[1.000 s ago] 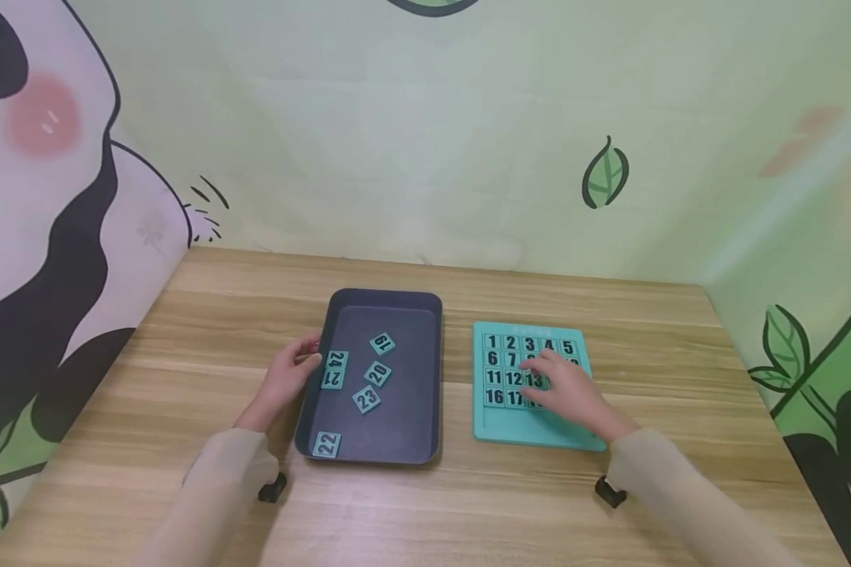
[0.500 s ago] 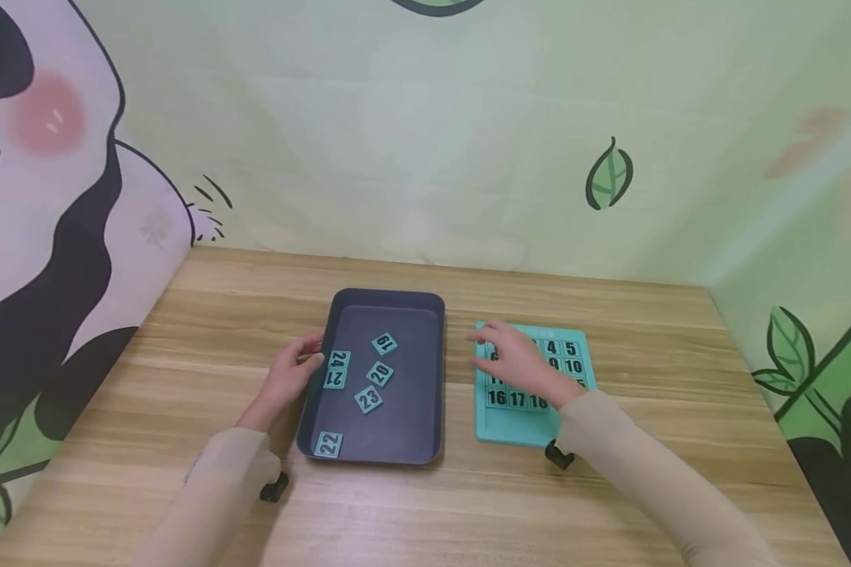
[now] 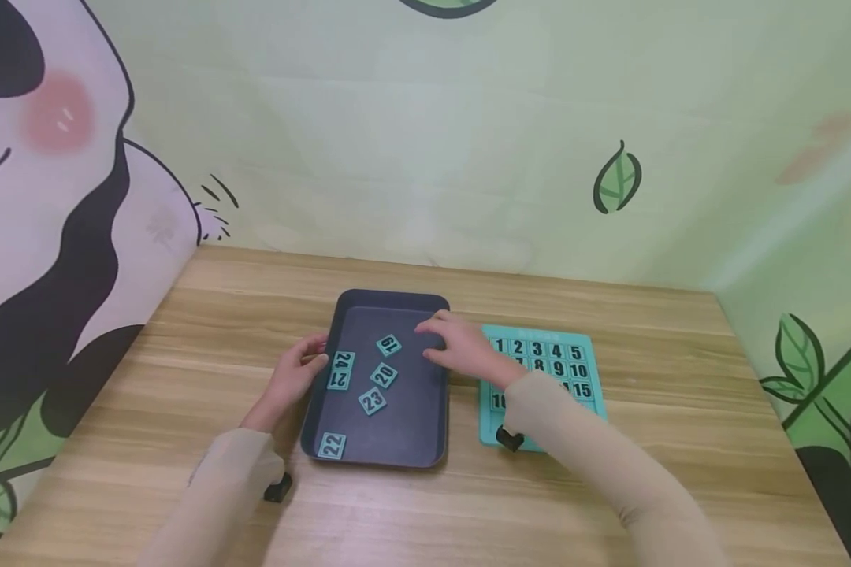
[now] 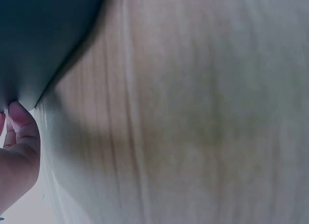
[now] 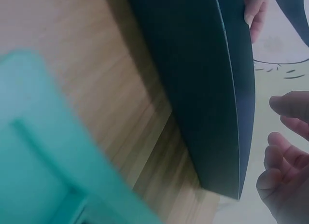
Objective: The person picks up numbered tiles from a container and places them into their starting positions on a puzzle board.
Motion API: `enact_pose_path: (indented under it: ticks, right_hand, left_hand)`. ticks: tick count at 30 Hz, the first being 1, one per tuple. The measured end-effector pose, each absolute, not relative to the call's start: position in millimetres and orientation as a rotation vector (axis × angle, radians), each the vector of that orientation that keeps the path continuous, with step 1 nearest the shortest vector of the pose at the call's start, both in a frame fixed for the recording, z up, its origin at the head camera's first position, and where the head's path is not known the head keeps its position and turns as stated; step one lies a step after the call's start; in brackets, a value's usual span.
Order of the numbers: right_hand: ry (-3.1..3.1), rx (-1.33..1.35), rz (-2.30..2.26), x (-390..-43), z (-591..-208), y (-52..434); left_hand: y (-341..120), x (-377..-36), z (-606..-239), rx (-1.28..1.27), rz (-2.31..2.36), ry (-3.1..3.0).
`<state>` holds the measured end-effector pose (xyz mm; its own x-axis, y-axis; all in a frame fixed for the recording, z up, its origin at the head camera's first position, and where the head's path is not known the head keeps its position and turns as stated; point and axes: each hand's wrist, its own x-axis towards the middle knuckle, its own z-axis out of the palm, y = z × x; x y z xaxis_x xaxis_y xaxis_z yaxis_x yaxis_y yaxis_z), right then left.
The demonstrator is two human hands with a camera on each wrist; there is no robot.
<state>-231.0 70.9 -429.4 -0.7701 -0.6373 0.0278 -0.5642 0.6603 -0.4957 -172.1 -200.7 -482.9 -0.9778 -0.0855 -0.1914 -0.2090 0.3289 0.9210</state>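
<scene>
Small teal tile 19 (image 3: 388,345) lies tilted in the dark tray (image 3: 395,301) mid-table; my right hand (image 3: 459,348) hovers just beside it, fingers loosely spread, while my left hand (image 3: 294,376) grips the tray's left rim, tiles 20 (image 3: 384,376) and 23 (image 3: 372,401) nearby, number board (image 3: 585,343) to the right

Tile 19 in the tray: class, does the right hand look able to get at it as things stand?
Probably yes. The right hand hovers over the tray just beside tile 19, fingers loosely open, and nothing lies between them.
</scene>
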Motion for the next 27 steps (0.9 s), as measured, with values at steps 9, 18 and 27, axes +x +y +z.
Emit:
enact_pose_path:
  ticks: [9,18,27]
  right_hand:
    - [2.637,-0.991,-0.725,-243.6,-436.4,42.6]
    - [2.606,-0.994,-0.656,-251.7,-451.2,25.8]
    - [2.568,-1.014,-0.555,-249.2,-457.4,18.1]
  left_hand:
    - [-198.3,-172.9,-483.7,-0.276,1.759,2.470]
    - [-198.5,-173.0,-484.5,-0.265,1.769,2.479]
    - [-200.6,-173.4,-485.5,-0.296,1.768,2.464]
